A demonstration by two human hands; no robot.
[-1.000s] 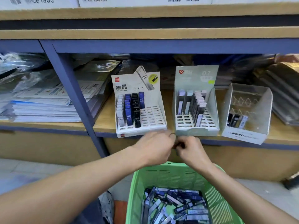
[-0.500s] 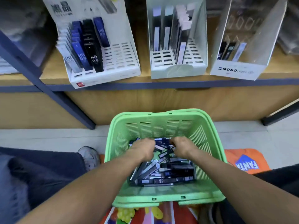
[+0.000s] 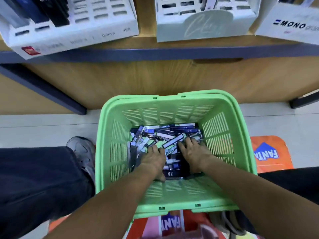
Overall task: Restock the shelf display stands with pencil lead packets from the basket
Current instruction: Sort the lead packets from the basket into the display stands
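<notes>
Reaching deeper among packets [image 3: 172,144], seemingly.

1 view only, so no overlap with a second view is being recorded. The scene is being viewed from a head-worn wide-angle camera, pitched steeply down and forward. The green basket [image 3: 174,104] is being framed close, at centre; the shelf edge [image 3: 172,52] is being cut off along the top. Straight lines are being bowed toward the frame borders.
</notes>
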